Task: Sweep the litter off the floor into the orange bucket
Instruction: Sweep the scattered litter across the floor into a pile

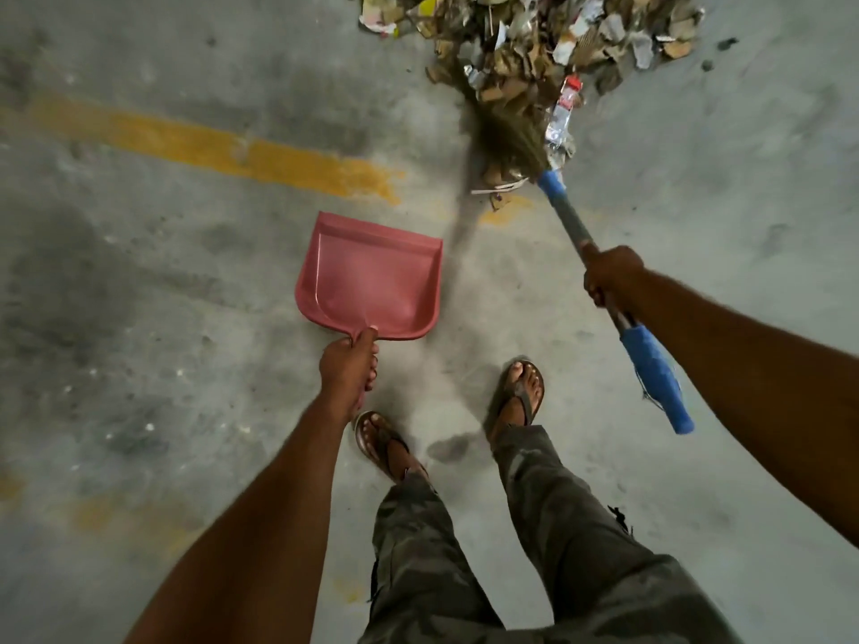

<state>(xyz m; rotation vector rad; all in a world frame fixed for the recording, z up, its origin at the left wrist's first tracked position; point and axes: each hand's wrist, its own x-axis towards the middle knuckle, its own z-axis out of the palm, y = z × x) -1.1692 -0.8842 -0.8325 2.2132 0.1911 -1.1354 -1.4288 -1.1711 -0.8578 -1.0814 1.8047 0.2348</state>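
**A:** What do your hands have?

**B:** My left hand is curled round the handle of the pink dustpan, thumb on top. The pan's open lip points away from me over the concrete floor. I cannot tell if it touches down. My right hand is clenched round the broom, mid-handle, between its two blue sleeves.

**A:** And the litter?

**B:** The litter is heaped at the far edge of my view, ahead and right of the dustpan and apart from it: torn paper, cardboard scraps, dry leaves. The broom's blurred bristles lie in its near edge. A crushed plastic bottle with a red cap sits just beside them. A worn yellow line crosses the floor left of the heap.
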